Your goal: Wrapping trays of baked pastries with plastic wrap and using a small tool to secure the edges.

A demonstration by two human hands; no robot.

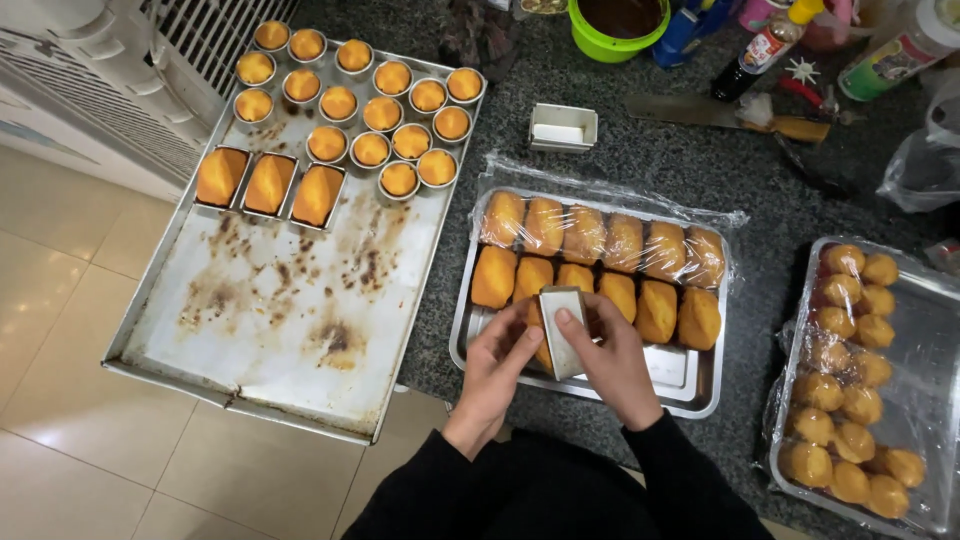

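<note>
A small rectangular metal loaf mould point(561, 330) sits tipped between both hands over the near edge of a steel tray point(700, 395), with a glimpse of golden cake under it. The left hand point(497, 370) curls its fingers around the mould's left side, thumb pressed on its face; the right hand point(615, 365) grips the other side, its forefinger lying up the middle of the metal, so both hands are closed on the mould. The steel tray, lined with clear plastic film, already holds two rows of unmoulded loaf cakes point(600, 262), the back row full and the front row nearly so, with bare space left along the near edge. To the left, a large stained baking sheet point(285, 330) overhangs the counter; three loaf cakes in their moulds point(268, 186) wait at its far end beside a cluster of round cakes in small cups point(375, 110), and most of the sheet lies bare. So, by the look of it, most loaves are out and three, plus the one in hand, remain. On the right, a second film-lined tray point(925, 350) carries a heap of round cakes point(850, 390) already freed. One empty mould point(562, 128) stands on the dark stone counter point(640, 150) behind, near a green bowl point(615, 30), bottles and a knife point(725, 115).
</note>
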